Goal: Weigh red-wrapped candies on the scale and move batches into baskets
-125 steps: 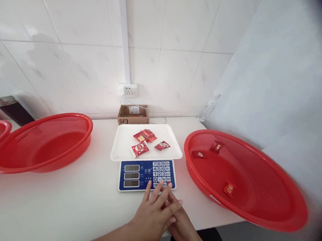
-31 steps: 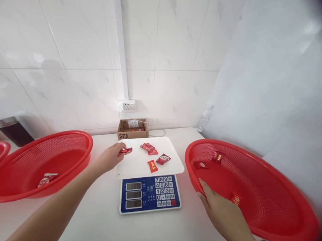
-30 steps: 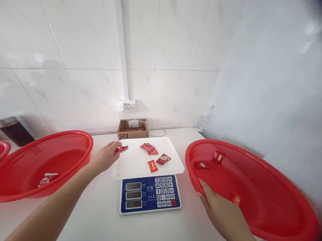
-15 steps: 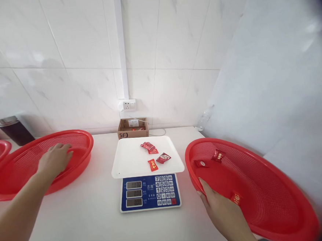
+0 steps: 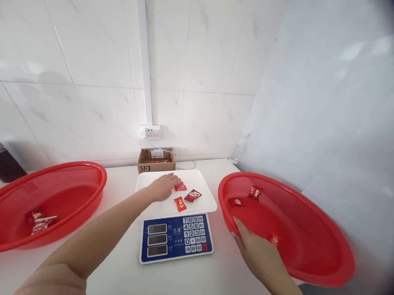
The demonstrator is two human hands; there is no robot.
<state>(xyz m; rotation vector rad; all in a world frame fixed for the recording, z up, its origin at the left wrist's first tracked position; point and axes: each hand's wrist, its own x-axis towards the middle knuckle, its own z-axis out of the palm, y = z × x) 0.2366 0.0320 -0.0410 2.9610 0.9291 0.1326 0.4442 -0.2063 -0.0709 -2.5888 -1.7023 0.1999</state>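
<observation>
My left hand [image 5: 166, 185] is over the white tray [image 5: 154, 206] of a digital scale [image 5: 175, 239], fingers stretched toward a red-wrapped candy [image 5: 180, 186] partly hidden beneath them. Two more wrapped candies lie on that tray: a dark red one [image 5: 192, 195] and a bright red one [image 5: 180, 204]. With thumb and fingers around its near left rim, my right hand [image 5: 254, 247] grips a red plastic basket [image 5: 310, 229], which sits tilted. Inside it are several candies, one of them a small red packet [image 5: 255, 192].
Left of the scale stands another red basket [image 5: 86, 204] with wrapped candies [image 5: 40, 223] in it. A small cardboard box [image 5: 156, 167] is behind the scale, below a wall socket [image 5: 151, 132]. Further back are a dark flask [image 5: 2, 162] and a clear plastic bottle [image 5: 239, 151].
My left hand has moved right, from inside the left basket to the candies on the scale tray. My right hand has stayed on the right basket's rim. The view has shifted slightly.
</observation>
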